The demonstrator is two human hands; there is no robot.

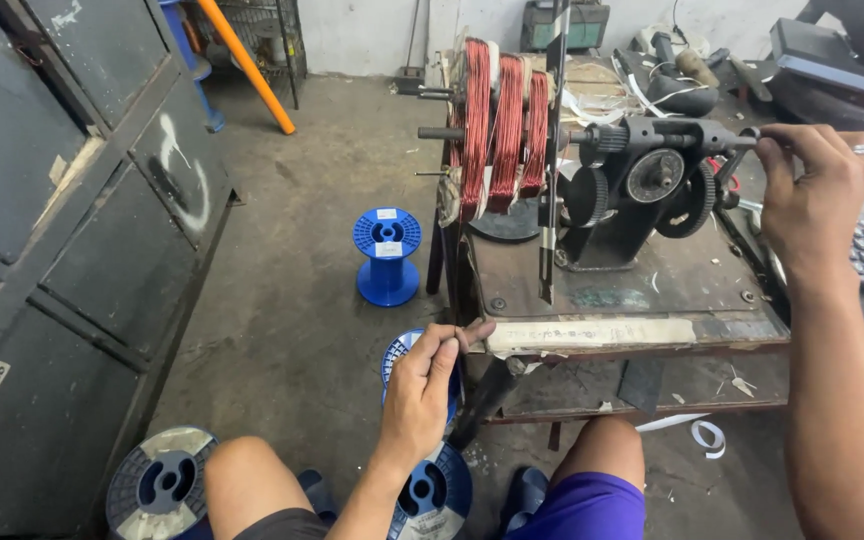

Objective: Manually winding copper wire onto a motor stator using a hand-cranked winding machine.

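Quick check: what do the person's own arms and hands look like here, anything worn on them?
Both arms are bare, with no sleeves, gloves or watch in view. The right hand wears a silver ring on one finger. The left hand shows no ring.

We see a bare grey concrete floor point(322, 190), stained and dusty, running back to a pale plastered wall point(362, 35). Along our left stands a dark grey metal cabinet point(62, 230) with scuffed panelled doors and white paint smears. An orange pole point(247, 65) leans near a black wire-mesh rack point(262, 30) in the far corner. To the right sits a worn, rust-brown metal workbench point(652, 290) with peeling tape along its front edge. Light is even and diffuse.
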